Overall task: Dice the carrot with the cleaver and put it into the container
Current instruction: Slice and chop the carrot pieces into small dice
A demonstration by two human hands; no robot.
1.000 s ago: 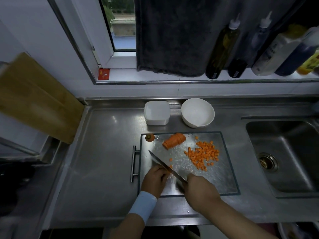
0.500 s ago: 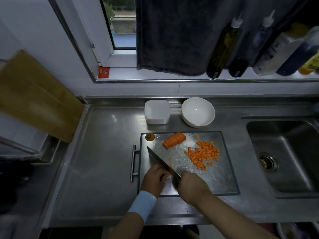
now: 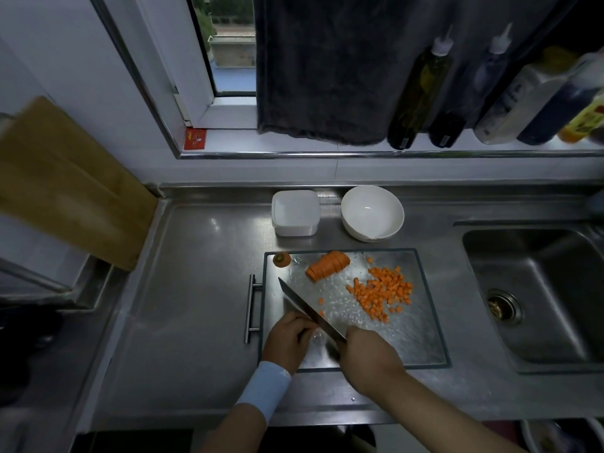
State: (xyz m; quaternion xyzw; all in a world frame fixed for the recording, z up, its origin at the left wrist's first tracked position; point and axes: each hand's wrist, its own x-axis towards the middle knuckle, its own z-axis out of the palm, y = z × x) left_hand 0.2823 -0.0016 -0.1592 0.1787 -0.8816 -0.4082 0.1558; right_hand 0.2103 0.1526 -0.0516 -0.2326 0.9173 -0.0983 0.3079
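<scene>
Carrot: sliced section point(image 3: 327, 265) is lying at far-ctr of the cutting board point(image 3: 421, 338), slices leaning together. The diced pile point(image 3: 382, 294) is sitting just R of it, w/ a few stray cubes lying nearer the blade. The stem end point(image 3: 281, 259) is resting apart at the far-L corner. The cleaver point(image 3: 310, 310) is slanting across the board's near-L part, tip pointing far-L. The R hand point(image 3: 369, 356) is gripping the cleaver at its handle end, fingers wrapped round; handle itself hidden. The L hand point(image 3: 287, 340) is resting on the board just L of the blade, fingers curled under. What is lying beneath them is hidden, so cannot tell whether it is pinching anything. The container point(image 3: 295, 213), white and square, is standing on the steel counter point(image 3: 196, 289) just beyond the board's far edge, w/ a white bowl point(image 3: 372, 212) standing just R of it. The sink point(image 3: 539, 299) is lying further R; a wooden board point(image 3: 65, 181) is leaning at far L.
</scene>
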